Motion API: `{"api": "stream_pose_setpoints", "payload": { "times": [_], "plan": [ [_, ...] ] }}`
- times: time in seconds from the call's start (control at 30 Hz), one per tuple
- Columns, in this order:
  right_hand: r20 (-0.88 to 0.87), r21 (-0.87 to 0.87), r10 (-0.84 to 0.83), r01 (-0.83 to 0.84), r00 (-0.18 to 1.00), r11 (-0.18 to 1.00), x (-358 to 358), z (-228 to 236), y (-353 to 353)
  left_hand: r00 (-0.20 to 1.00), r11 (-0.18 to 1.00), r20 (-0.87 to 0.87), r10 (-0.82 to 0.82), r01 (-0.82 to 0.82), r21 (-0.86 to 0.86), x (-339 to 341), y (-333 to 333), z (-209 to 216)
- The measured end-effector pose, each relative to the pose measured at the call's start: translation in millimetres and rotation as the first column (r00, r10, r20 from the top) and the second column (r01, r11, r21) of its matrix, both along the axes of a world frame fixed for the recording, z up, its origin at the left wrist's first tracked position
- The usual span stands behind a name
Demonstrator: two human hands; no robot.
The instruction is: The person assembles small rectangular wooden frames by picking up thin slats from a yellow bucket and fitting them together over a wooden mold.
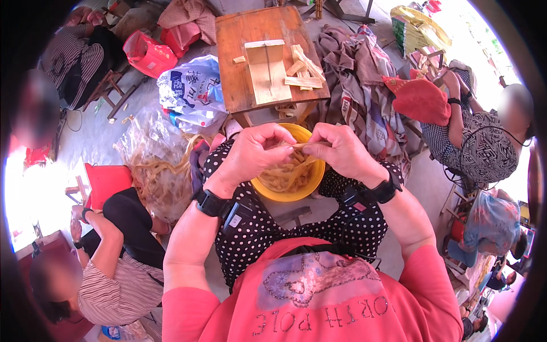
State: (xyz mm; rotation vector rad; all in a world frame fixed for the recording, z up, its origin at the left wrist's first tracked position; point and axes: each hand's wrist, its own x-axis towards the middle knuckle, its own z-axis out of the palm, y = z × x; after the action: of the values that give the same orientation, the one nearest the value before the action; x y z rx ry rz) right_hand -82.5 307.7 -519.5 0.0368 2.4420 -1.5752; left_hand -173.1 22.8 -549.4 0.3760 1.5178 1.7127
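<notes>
Over a yellow bowl (285,198) between my knees, my left hand (250,159) and my right hand (345,154) are close together. Thumbs and forefingers of both pinch a thin, pale-yellow strip (298,146), stretched across the short gap between them. Its exact kind cannot be made out. Inside the bowl lie tangled soft strips and short rolled pieces (290,176) of a similar yellowish tan. Part of the bowl's far rim is hidden behind my hands. Both wrists wear black bands.
Ahead stands a wooden table (245,40) bearing a pale board (265,74) and stacked pale sticks (306,74). A clear bag of yellowish strips (159,182) and a white-blue sack (194,91) lie left. Piled cloth (356,85) lies right. Several people sit around on both sides.
</notes>
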Motion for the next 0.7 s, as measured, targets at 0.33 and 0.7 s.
{"api": "stream_pose_setpoints", "payload": {
  "times": [0.33,0.7],
  "plan": [
    [0.108,-0.204,0.026,-0.003,0.994,0.979,-44,-26,23,0.997,1.0,0.076,0.016,-0.018,0.02,-42,10,-8],
    [-0.026,-0.126,0.066,-0.069,0.997,0.99,-187,-52,42,0.984,0.983,0.028,0.178,-0.177,-0.046,-175,10,-42]
  ]
}}
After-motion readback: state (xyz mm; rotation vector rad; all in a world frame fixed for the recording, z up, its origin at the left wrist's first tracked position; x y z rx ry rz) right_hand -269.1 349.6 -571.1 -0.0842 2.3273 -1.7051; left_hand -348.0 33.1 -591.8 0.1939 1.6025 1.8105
